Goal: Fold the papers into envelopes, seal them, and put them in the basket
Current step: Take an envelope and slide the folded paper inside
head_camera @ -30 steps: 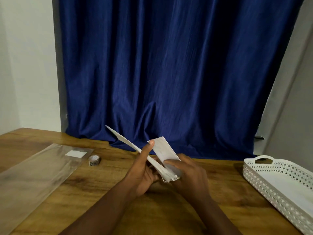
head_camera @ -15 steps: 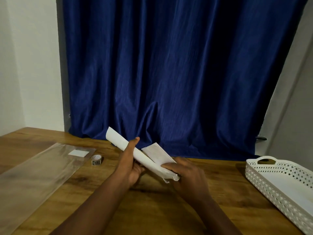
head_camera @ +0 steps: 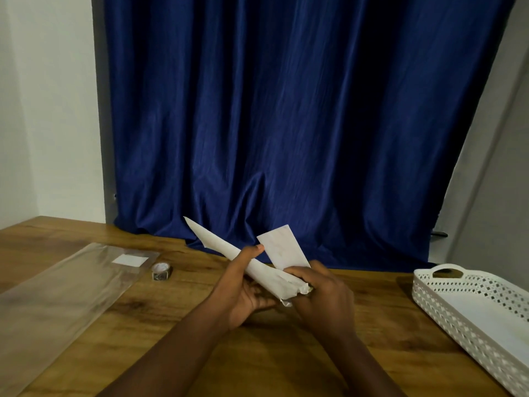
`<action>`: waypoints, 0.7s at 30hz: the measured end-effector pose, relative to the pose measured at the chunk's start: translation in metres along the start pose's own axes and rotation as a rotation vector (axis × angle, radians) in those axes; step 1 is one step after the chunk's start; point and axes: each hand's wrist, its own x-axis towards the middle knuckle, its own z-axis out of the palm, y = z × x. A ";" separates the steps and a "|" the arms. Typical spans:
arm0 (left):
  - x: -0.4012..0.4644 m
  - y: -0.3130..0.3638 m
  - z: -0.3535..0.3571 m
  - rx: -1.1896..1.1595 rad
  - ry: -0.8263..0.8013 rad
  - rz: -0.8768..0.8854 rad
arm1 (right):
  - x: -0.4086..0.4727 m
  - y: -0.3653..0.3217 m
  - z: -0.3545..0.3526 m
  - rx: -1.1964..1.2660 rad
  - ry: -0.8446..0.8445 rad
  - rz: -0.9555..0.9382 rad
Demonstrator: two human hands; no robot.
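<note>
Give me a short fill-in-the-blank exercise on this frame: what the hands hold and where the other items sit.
1. Both the left hand and the right hand have a grip on the folded white ____.
2. The white perforated basket sits on the person's ____ side of the table.
3. The small roll of tape rests beside the clear plastic ____.
4. Behind the table hangs a dark ____ curtain.

Missing words: paper; right; sheet; blue

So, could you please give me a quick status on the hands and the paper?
Left hand and right hand both gripping folded paper, held above table. Basket at right, clear path.
</note>
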 end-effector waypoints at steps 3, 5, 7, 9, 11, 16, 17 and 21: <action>0.003 0.005 -0.003 -0.047 0.050 0.028 | 0.001 -0.003 -0.003 -0.032 0.009 0.005; 0.002 0.008 -0.004 -0.046 0.047 0.032 | 0.002 -0.004 -0.003 -0.039 0.014 0.028; -0.002 0.009 -0.002 -0.028 0.020 0.018 | 0.002 -0.001 -0.001 -0.031 0.020 0.045; -0.002 0.009 0.000 -0.025 0.022 0.008 | 0.002 0.001 -0.001 -0.026 0.031 0.056; -0.001 0.010 0.000 -0.035 0.071 0.031 | 0.003 0.000 -0.003 -0.023 0.063 0.049; 0.003 0.031 -0.008 -0.127 0.222 0.135 | 0.004 0.003 -0.006 0.030 0.104 -0.006; 0.003 0.037 -0.011 -0.158 0.238 0.154 | 0.005 0.005 -0.007 0.035 0.086 -0.022; 0.004 0.057 -0.021 -0.238 0.272 0.242 | 0.009 0.009 -0.018 0.046 -0.011 -0.059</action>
